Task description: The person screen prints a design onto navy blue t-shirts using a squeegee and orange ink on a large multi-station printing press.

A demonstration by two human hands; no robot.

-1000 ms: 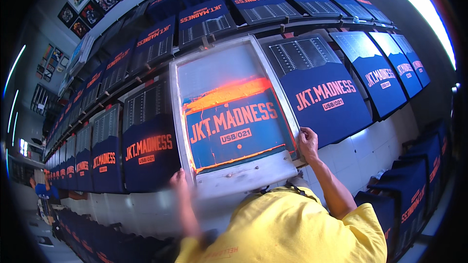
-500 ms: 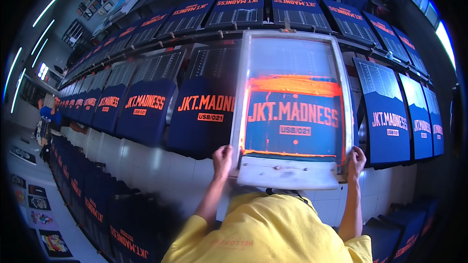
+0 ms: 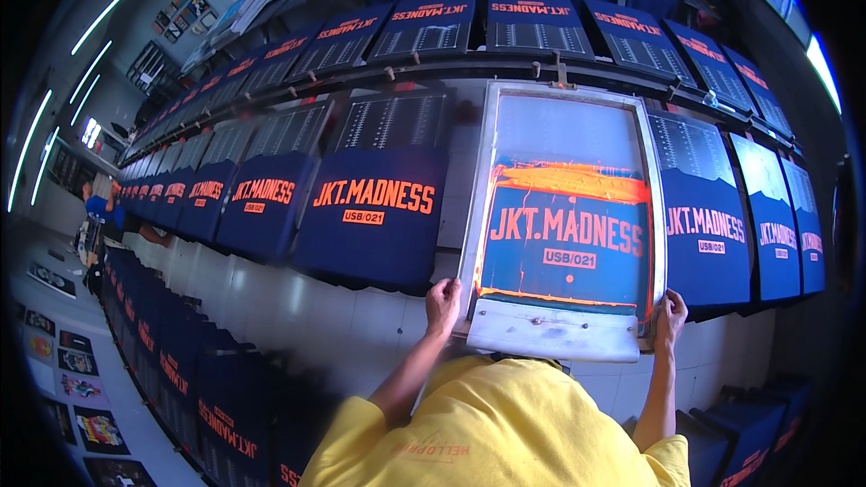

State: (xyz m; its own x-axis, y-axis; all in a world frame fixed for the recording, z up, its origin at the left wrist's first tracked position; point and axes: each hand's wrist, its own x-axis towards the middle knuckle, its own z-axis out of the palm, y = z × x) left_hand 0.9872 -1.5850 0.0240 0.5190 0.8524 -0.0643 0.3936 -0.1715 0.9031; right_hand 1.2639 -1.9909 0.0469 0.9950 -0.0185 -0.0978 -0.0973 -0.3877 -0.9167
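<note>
Rows of navy shirts flank the printing screen, left hand and right hand pinching its sides.

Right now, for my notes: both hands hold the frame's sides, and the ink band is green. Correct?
Not quite: the head view shows the ink band orange, not green. The left hand and right hand do hold the frame's sides.

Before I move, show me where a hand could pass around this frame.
A narrow gap, perhaps passable, shows between the frame and the navy shirt on its left. Pale floor shows left of the left hand, between two shirt rows. The right is crowded: another shirt meets the frame's edge in view.
</note>
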